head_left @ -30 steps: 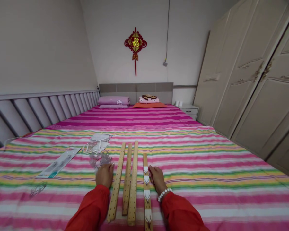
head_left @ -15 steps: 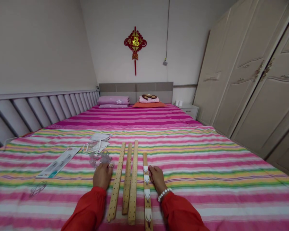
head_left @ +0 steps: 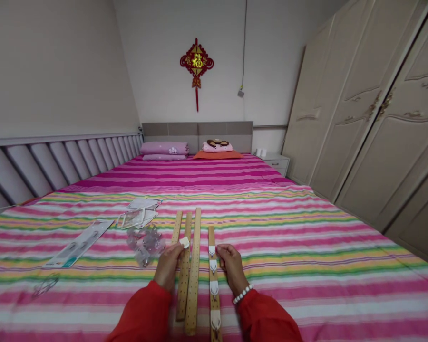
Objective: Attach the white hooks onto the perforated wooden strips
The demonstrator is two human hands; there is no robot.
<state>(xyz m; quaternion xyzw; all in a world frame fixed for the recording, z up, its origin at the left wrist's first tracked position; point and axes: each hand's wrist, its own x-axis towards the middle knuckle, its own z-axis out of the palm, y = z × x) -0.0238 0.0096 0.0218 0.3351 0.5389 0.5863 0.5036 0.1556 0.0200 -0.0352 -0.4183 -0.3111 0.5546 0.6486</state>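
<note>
Several perforated wooden strips [head_left: 193, 266] lie side by side on the striped bedspread [head_left: 306, 247] in front of me. My left hand [head_left: 168, 267] hovers over the leftmost strips and pinches a small white hook piece [head_left: 184, 243] between its fingertips. The rightmost strip [head_left: 211, 280] carries several white hooks along its length. My right hand [head_left: 230, 263] rests on the bedspread against that strip's right edge, fingers curled with the tips at the strip. Both arms wear red sleeves, and a white bead bracelet [head_left: 243, 294] circles the right wrist.
A pile of clear hooks [head_left: 145, 241] and torn clear packets [head_left: 140, 214] lie left of the strips. A long card package [head_left: 79, 243] sits further left. Pillows [head_left: 164, 150] lie at the headboard. A wardrobe [head_left: 378, 123] runs along the right, a padded wall panel [head_left: 57, 164] along the left.
My left hand rose from beside the clear hook pile and moved right over the strips, now pinching a small white hook piece. The right hand stayed by the hooked strip.
</note>
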